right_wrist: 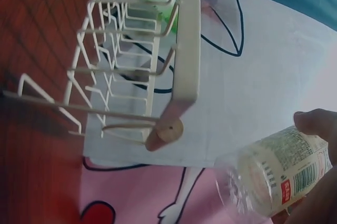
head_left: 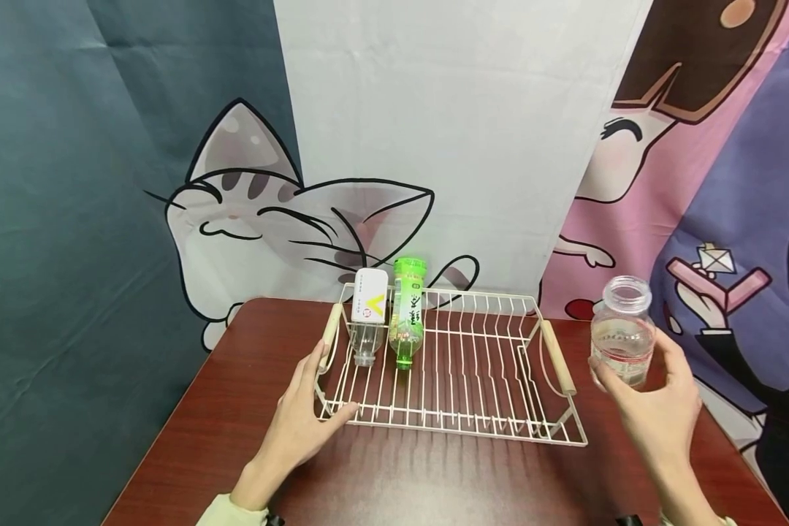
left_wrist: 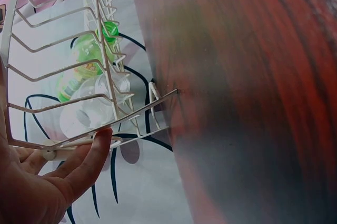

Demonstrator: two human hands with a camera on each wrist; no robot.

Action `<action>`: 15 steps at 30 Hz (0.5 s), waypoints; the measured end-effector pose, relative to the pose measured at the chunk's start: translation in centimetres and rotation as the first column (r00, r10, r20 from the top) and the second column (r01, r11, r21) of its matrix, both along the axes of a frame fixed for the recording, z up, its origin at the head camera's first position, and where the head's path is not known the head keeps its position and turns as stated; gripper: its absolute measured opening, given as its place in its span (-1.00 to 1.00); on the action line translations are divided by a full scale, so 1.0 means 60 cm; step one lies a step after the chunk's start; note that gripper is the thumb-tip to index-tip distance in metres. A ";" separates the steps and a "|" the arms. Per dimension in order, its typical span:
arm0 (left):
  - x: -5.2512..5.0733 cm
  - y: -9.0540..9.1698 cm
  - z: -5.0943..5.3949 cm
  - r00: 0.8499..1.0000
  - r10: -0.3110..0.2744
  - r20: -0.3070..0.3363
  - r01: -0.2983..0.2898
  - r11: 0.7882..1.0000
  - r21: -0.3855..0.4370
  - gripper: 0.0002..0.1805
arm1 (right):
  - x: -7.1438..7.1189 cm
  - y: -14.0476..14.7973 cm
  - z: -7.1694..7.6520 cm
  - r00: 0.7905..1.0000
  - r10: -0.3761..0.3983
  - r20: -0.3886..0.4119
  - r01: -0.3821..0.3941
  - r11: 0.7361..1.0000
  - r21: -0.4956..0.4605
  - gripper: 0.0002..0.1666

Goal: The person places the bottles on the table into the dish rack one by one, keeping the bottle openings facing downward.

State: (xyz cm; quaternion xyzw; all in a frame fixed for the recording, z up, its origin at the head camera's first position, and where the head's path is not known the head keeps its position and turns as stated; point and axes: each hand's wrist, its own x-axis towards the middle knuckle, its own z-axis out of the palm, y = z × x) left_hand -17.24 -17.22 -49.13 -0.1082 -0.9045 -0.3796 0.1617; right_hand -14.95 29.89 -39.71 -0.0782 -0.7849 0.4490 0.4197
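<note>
My right hand (head_left: pixel 660 409) grips a clear plastic jar (head_left: pixel 624 340) with a wide, uncapped mouth, to the right of the dish rack. The jar is held roughly upright, and its printed label (right_wrist: pixel 303 166) shows in the right wrist view. With fingers extended, my left hand (head_left: pixel 299 413) touches the front left corner of the white wire dish rack (head_left: pixel 476 420), beside its wooden handle (head_left: pixel 331 336). Inside the rack's left part, a clear bottle with a white label (head_left: pixel 370 296) and a green bottle (head_left: pixel 407 307) lean side by side, necks down toward the front.
The rack stands on a reddish-brown wooden table (head_left: pixel 394 482). Its right wooden handle (head_left: pixel 557 358) lies between the rack's wires and the jar. Behind the table hangs a cloth backdrop (head_left: pixel 460 146) with cartoon figures.
</note>
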 end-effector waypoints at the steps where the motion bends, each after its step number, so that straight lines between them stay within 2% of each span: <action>1: 0.000 0.000 0.000 1.000 0.000 -0.001 0.000 1.000 0.000 0.25 | 0.001 0.001 0.001 1.000 -0.003 -0.007 0.004 0.999 0.038 -0.03; 5: 0.001 0.000 0.000 1.000 -0.005 -0.005 0.005 1.000 0.005 0.25 | 0.002 0.010 0.003 0.997 0.008 -0.074 0.007 0.980 0.201 -0.03; 9: 0.001 0.000 0.000 1.000 -0.010 -0.012 0.010 1.000 0.010 0.25 | -0.001 0.015 0.003 0.982 0.061 -0.178 0.005 0.937 0.348 -0.15; 15: 0.001 -0.001 0.000 1.000 -0.007 -0.017 0.007 1.000 0.004 0.25 | -0.003 0.007 0.004 0.952 0.102 -0.290 0.051 0.876 0.479 -0.24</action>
